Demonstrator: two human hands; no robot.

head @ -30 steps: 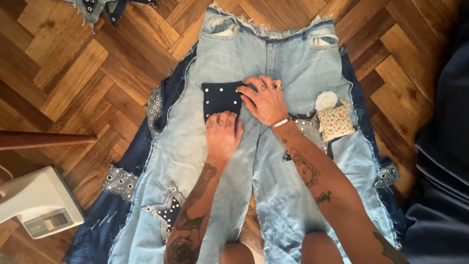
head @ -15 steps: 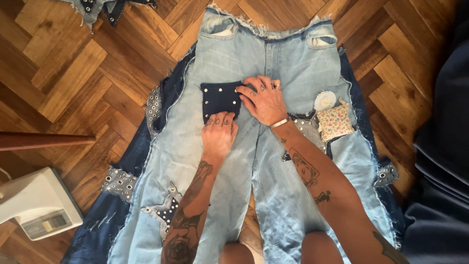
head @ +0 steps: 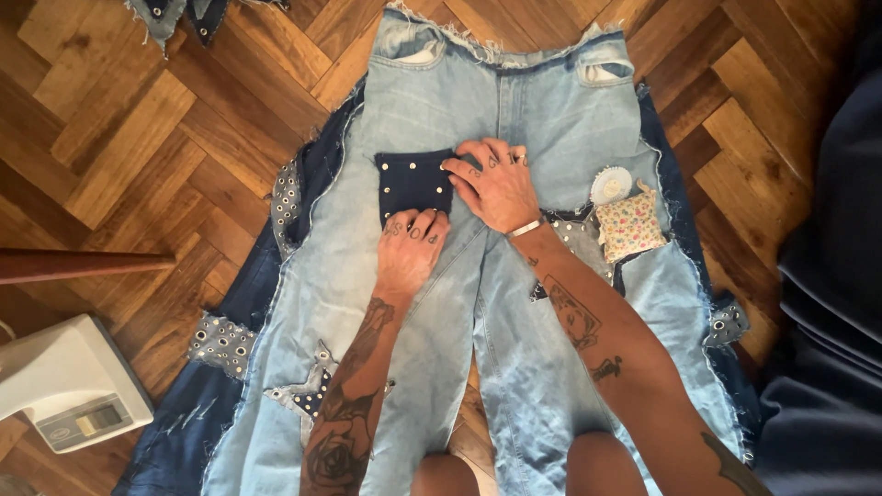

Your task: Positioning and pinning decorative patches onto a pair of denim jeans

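Light blue jeans [head: 478, 303] lay spread on the herringbone wood floor [head: 129, 156]; a dark studded patch [head: 413, 184] sat on their upper middle; the left hand [head: 409, 253] pressed its lower edge, fingers together and flat; the right hand [head: 491, 184] pressed its right edge, fingers spread; a white sewing machine [head: 69, 386] stood at the left.

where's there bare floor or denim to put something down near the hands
Free: wood floor left of the jeans, above the white machine; bare denim between the waistband and the navy patch. Crowded: both the left hand and right hand press at the patch, and a floral pincushion lies beside them.
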